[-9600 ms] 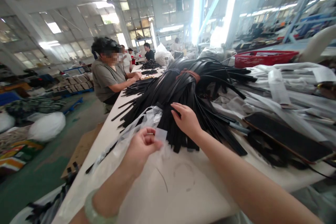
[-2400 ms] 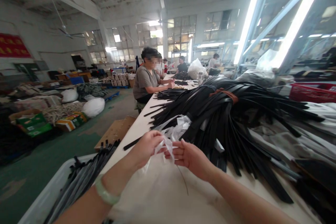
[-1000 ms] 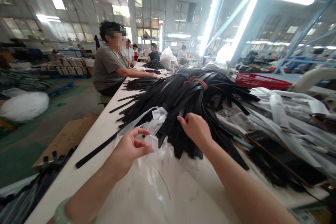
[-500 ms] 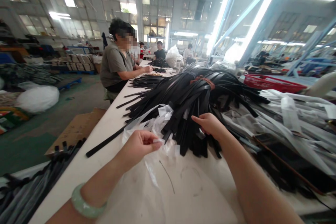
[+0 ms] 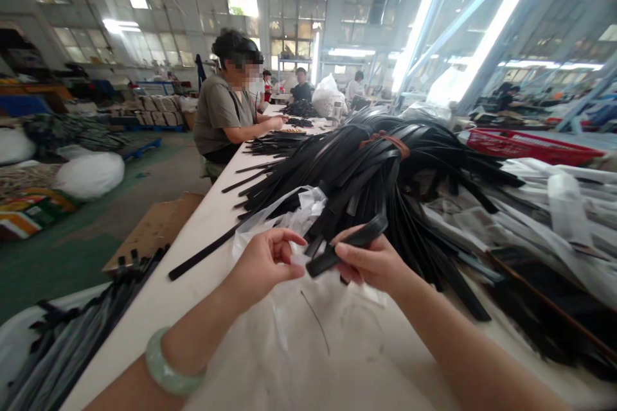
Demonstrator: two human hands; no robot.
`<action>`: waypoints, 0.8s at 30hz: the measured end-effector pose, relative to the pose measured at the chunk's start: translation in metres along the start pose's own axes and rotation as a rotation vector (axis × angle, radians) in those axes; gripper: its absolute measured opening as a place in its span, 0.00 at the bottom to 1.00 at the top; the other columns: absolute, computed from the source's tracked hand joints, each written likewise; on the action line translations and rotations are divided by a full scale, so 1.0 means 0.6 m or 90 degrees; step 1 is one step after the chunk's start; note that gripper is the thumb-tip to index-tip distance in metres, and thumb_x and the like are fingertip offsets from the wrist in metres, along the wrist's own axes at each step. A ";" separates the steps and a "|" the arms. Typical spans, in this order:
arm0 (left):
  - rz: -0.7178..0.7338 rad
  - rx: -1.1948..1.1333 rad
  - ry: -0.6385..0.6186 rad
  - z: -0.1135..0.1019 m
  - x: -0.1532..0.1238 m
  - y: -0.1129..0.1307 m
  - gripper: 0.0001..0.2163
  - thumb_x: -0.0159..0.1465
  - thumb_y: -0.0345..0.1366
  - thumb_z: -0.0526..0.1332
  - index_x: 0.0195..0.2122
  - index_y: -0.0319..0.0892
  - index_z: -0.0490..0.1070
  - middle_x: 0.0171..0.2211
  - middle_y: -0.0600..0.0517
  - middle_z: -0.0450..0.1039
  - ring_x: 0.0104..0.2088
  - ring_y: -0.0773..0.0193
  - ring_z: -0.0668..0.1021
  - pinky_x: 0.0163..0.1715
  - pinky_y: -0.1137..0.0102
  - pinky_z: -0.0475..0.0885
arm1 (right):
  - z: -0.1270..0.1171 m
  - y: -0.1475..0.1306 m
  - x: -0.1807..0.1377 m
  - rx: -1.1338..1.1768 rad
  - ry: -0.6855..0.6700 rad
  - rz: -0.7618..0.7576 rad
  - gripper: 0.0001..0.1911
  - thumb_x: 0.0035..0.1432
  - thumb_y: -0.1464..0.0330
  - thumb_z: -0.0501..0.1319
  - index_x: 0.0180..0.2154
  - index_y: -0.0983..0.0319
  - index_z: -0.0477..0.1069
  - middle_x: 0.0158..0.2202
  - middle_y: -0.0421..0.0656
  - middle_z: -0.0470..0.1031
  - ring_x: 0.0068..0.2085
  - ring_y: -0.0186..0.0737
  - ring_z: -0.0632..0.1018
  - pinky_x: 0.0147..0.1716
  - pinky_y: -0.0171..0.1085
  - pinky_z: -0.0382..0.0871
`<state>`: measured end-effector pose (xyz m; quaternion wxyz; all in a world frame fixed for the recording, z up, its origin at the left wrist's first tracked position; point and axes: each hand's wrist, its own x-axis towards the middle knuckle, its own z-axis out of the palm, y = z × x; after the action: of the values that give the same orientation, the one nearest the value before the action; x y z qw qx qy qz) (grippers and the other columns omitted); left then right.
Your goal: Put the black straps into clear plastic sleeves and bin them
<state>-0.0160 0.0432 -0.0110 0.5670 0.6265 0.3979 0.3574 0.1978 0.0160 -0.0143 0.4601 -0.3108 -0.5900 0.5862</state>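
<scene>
My right hand (image 5: 373, 263) is closed round a black strap (image 5: 349, 245), whose near end points at my left fingers. My left hand (image 5: 265, 263) is curled, with a bit of clear plastic film (image 5: 301, 259) between thumb and fingertips; how firmly it is gripped is hard to see. Behind both hands lies a large bundle of black straps (image 5: 332, 167), bound with a brown tie (image 5: 388, 141). Crumpled clear plastic (image 5: 308, 205) rests against the bundle's front left side.
The pale table (image 5: 202, 231) runs away from me, with a thin dark thread (image 5: 315, 321) on it. White plastic sleeves (image 5: 569, 205) and a red basket (image 5: 535, 146) are at the right. A co-worker (image 5: 222, 103) stands at the left edge. More straps (image 5: 110, 327) lie lower left.
My right hand has drawn back from the bundle with a black strap in it, towards my left hand. My left fingers have parted slightly. The view has shifted a little left.
</scene>
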 end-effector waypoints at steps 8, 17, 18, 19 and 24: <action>-0.024 0.060 -0.047 0.006 -0.003 0.003 0.18 0.43 0.26 0.70 0.36 0.39 0.71 0.21 0.61 0.64 0.24 0.72 0.67 0.25 0.75 0.62 | 0.015 0.006 0.008 -0.035 0.193 -0.116 0.07 0.51 0.66 0.69 0.33 0.63 0.79 0.20 0.40 0.73 0.19 0.29 0.69 0.17 0.29 0.61; -0.068 0.022 -0.089 0.008 -0.006 0.008 0.20 0.44 0.26 0.70 0.39 0.39 0.71 0.23 0.58 0.71 0.26 0.68 0.73 0.28 0.73 0.67 | 0.019 -0.006 0.005 -0.076 0.098 0.003 0.07 0.48 0.66 0.68 0.29 0.65 0.78 0.18 0.39 0.70 0.18 0.30 0.68 0.15 0.29 0.59; -0.082 0.001 -0.095 0.009 -0.006 0.008 0.21 0.45 0.27 0.70 0.41 0.40 0.71 0.25 0.57 0.73 0.27 0.66 0.75 0.30 0.72 0.68 | 0.018 -0.005 0.005 -0.084 0.098 0.023 0.07 0.48 0.67 0.68 0.29 0.65 0.78 0.19 0.39 0.71 0.18 0.29 0.68 0.15 0.29 0.59; -0.092 -0.014 -0.101 0.009 -0.007 0.008 0.21 0.46 0.28 0.70 0.42 0.40 0.70 0.26 0.55 0.75 0.29 0.65 0.77 0.31 0.71 0.69 | 0.018 -0.004 0.005 -0.090 0.097 0.041 0.07 0.48 0.67 0.68 0.29 0.65 0.77 0.19 0.39 0.71 0.18 0.29 0.68 0.15 0.29 0.59; -0.097 0.018 -0.100 0.011 -0.007 0.004 0.22 0.51 0.31 0.68 0.47 0.39 0.68 0.25 0.54 0.77 0.27 0.64 0.77 0.28 0.73 0.66 | 0.022 -0.001 0.012 -0.074 0.032 0.105 0.11 0.48 0.66 0.69 0.32 0.65 0.76 0.17 0.36 0.67 0.17 0.27 0.64 0.15 0.28 0.55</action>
<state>-0.0118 0.0364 -0.0092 0.6127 0.6288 0.4036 0.2575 0.1832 0.0171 -0.0111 0.4059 -0.3990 -0.5836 0.5792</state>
